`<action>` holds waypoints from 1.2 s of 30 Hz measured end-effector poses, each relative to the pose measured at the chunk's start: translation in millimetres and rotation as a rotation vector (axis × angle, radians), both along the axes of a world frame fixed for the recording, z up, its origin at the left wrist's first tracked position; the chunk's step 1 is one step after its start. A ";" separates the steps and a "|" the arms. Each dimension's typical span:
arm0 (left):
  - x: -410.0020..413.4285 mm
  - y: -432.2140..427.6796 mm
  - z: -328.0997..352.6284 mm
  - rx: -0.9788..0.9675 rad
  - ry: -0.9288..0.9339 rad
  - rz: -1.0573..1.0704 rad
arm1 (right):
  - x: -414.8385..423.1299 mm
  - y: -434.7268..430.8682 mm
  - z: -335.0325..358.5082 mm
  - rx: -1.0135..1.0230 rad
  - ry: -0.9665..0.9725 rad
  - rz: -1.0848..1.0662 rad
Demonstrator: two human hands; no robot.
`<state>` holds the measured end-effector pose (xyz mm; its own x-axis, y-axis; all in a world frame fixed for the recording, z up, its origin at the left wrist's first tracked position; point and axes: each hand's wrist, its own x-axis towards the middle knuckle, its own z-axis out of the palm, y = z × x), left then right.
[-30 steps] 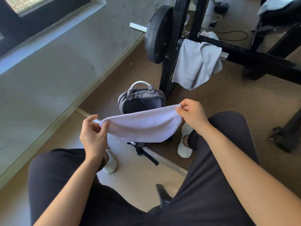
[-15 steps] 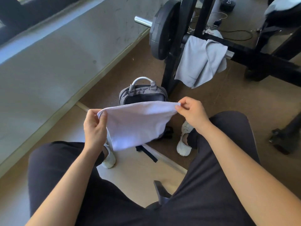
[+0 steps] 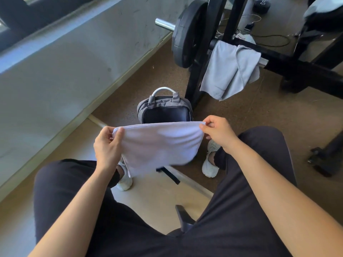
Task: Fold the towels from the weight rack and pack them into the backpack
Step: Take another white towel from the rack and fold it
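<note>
Seated person, head view looking down over both knees. A white towel (image 3: 159,145) hangs stretched between the two hands above the floor, in front of the knees. The left hand (image 3: 106,147) is closed in a pinch on the towel's left top corner, thumb over the cloth, fingers curled behind it. The right hand (image 3: 217,132) is closed in a pinch on the right top corner, thumb and forefinger meeting on the hem, remaining fingers curled. The top edge runs taut and nearly level from hand to hand; the body of the cloth sags below, lower on the left side.

The backpack (image 3: 164,110) stands upright on the floor just beyond the towel, between the feet, white handle uppermost; the towel covers its lower part. A dark strap lies on the floor beneath the towel.

A grey towel (image 3: 230,71) is draped over a bar of the black weight rack (image 3: 204,58), beyond and right of the backpack, well apart from either hand. Small lettering shows near its lower hem; it is too small to read. A black weight plate (image 3: 187,34) sits on the bar left of it. No other writing is legible
</note>
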<state>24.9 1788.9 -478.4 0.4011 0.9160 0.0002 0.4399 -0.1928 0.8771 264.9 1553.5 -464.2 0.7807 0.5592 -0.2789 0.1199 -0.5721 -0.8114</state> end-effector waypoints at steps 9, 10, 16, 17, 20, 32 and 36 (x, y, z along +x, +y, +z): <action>3.9 -11.4 5.2 -0.106 -0.044 -0.062 | -16.5 7.1 3.9 0.151 0.153 -0.067; 4.5 -13.7 5.6 -0.146 -0.057 -0.074 | -20.3 9.0 5.4 0.198 0.203 -0.079; 14.1 -40.3 15.5 -0.454 -0.123 -0.226 | -45.3 18.3 8.6 0.364 0.296 -0.007; 16.0 -46.6 16.9 -0.511 -0.126 -0.260 | -50.6 20.1 7.2 0.372 0.294 0.038; 21.3 -61.4 18.7 -0.623 -0.126 -0.351 | -64.4 25.5 4.1 0.363 0.262 0.170; 25.4 -62.9 13.1 -0.728 -0.140 -0.486 | -72.0 29.7 -0.9 0.243 0.023 0.495; 24.7 -63.0 4.7 -0.501 -0.044 -0.638 | -76.5 32.9 -3.4 0.263 0.082 0.528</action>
